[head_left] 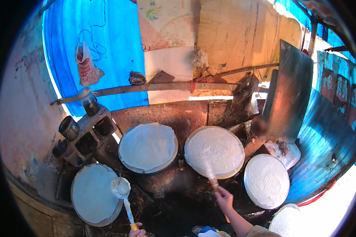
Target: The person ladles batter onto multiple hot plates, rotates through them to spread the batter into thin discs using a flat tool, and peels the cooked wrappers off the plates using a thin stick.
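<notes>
At the lower edge, my left hand (137,232) is closed round the yellow grip of a ladle (120,187). Its bowl, coated in pale batter, is over the right edge of the left flat, round crepe (91,194). My right hand (224,197) grips a wooden-handled tool (213,183) with a pale end, smeared by motion, at the near part of a white batter round (217,148). Whether that end is a blade or a brush cannot be told. Another thin crepe (148,147), edges uneven, covers the griddle left of it.
Two more white rounds, a right one (266,181) and a lower right one (286,222), lie beyond my right hand. Metal cans (69,128) and a jar (89,102) stand on a block ledge at left. A dark curved panel (290,91) rises at the back right.
</notes>
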### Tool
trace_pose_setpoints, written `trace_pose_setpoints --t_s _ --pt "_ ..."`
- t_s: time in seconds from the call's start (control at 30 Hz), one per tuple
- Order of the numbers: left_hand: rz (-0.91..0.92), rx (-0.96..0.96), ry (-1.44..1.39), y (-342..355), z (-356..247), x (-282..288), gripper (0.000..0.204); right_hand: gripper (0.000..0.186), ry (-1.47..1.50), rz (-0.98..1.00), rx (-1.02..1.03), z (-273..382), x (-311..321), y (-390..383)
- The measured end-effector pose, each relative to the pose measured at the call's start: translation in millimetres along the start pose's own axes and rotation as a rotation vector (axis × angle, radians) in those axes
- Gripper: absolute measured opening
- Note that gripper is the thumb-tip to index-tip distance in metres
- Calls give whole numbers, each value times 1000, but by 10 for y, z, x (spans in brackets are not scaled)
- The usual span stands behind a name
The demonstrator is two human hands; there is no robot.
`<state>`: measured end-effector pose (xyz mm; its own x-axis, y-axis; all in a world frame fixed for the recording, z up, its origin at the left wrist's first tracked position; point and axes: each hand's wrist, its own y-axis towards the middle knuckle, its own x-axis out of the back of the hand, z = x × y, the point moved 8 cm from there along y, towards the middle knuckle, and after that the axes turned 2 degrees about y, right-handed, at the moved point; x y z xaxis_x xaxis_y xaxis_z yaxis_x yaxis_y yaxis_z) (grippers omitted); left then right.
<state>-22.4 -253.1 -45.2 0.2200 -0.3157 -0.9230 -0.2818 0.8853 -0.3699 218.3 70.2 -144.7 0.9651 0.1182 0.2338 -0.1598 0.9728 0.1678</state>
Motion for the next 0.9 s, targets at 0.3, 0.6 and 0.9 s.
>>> trace_pose_setpoints --t_s 0.3,0.6,0.9 --pt "-21 -53 0 77 -90 -91 26 19 268 43 -410 -169 -400 -170" --pt "30 -201 20 383 -113 -382 23 18 494 198 -673 350 -1100 807" --pt "-56 -479 -4 380 -75 -553 23 22 312 298 -746 61 -2702 1612"
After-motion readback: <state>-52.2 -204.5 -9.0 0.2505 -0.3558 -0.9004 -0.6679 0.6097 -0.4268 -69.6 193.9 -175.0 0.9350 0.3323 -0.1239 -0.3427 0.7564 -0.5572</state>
